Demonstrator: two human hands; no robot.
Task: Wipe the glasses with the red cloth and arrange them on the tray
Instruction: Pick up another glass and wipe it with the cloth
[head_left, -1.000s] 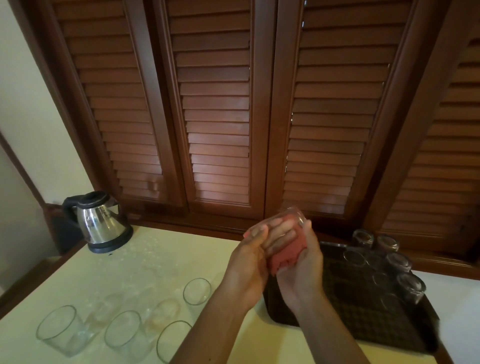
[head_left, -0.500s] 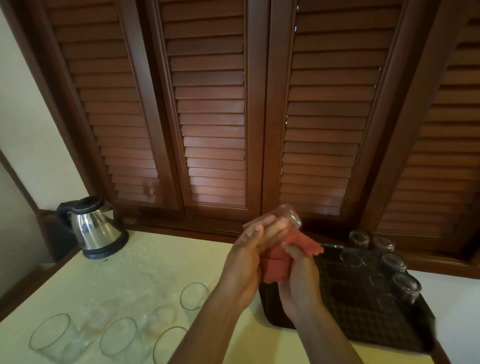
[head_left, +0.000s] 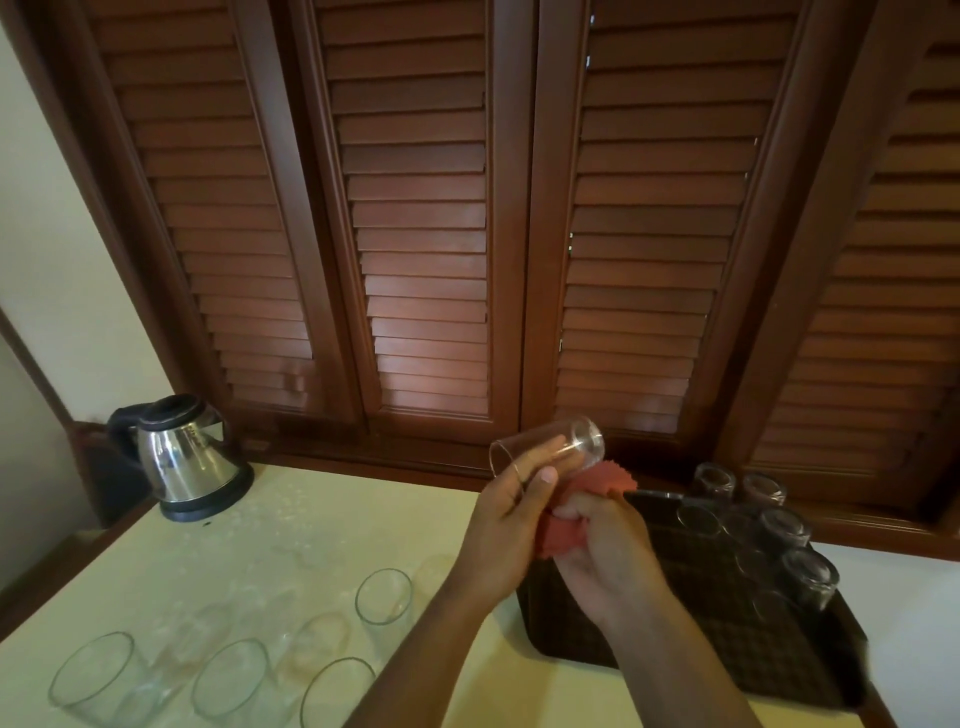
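My left hand (head_left: 511, 512) grips a clear glass (head_left: 550, 446) held on its side above the counter, rim to the left. Just below it my right hand (head_left: 602, 545) holds the bunched red cloth (head_left: 576, 506), which now hangs clear of the glass. A dark tray (head_left: 727, 639) lies at the right, with several upturned glasses (head_left: 784, 530) along its far and right sides. Several more glasses (head_left: 384, 595) stand upright on the cream counter at the lower left.
A steel electric kettle (head_left: 187, 460) stands at the counter's back left. Dark wooden louvred shutters (head_left: 426, 234) close off the back. The counter surface (head_left: 291, 530) between kettle and glasses shows water drops.
The red cloth has come off the glass and is now bunched in my right hand below it. My left hand has tipped the bare glass up and to the right.
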